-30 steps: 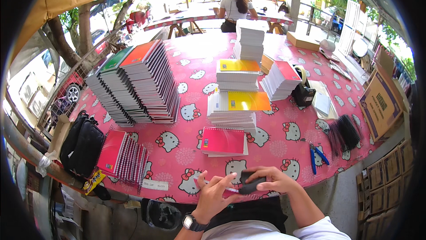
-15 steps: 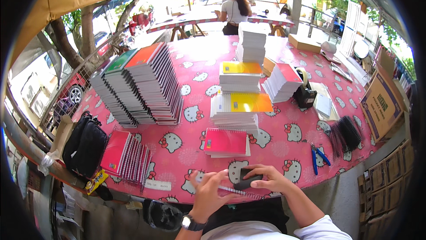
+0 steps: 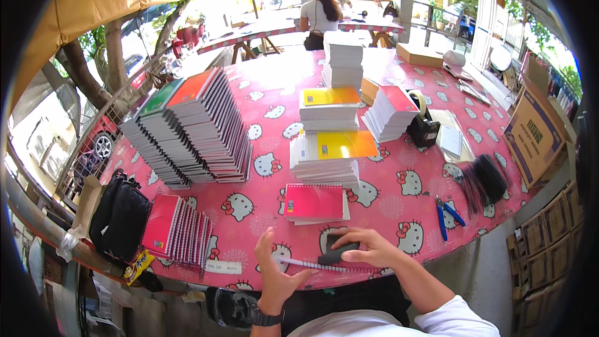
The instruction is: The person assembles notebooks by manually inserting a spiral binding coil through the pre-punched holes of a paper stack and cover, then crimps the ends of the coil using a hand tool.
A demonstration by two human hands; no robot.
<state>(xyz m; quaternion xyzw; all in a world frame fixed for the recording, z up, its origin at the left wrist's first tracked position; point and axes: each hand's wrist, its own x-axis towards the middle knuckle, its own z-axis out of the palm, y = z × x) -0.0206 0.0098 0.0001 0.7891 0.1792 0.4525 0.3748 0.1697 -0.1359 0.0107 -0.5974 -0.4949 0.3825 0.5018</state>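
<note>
A thin spiral notebook [image 3: 314, 264] is at the table's near edge, seen mostly along its bound side. A dark wire coil [image 3: 362, 269] runs along that side and sticks out past the right end. My left hand [image 3: 276, 278] is around the notebook's left end, fingers beyond it, thumb stretched along the near side. My right hand [image 3: 368, 248] is closed over a dark block-like object [image 3: 337, 251] just above the coil; its kind I cannot make out. Beyond my hands lies a small stack of pink notebooks [image 3: 314, 201].
Tall stacks of spiral notebooks [image 3: 206, 128] stand at left, with pink notebooks [image 3: 165, 225] and a black bag [image 3: 118, 215] nearer. Paper stacks [image 3: 327, 156] rise at centre. Blue-handled pliers [image 3: 449, 218], black coils [image 3: 483, 181] and a tape dispenser [image 3: 424, 125] are right. People are farther back.
My left hand has shifted left, its fingers straighter and the thumb farther from them. My right hand and the dark object have moved slightly left. The view has shifted a little.
</note>
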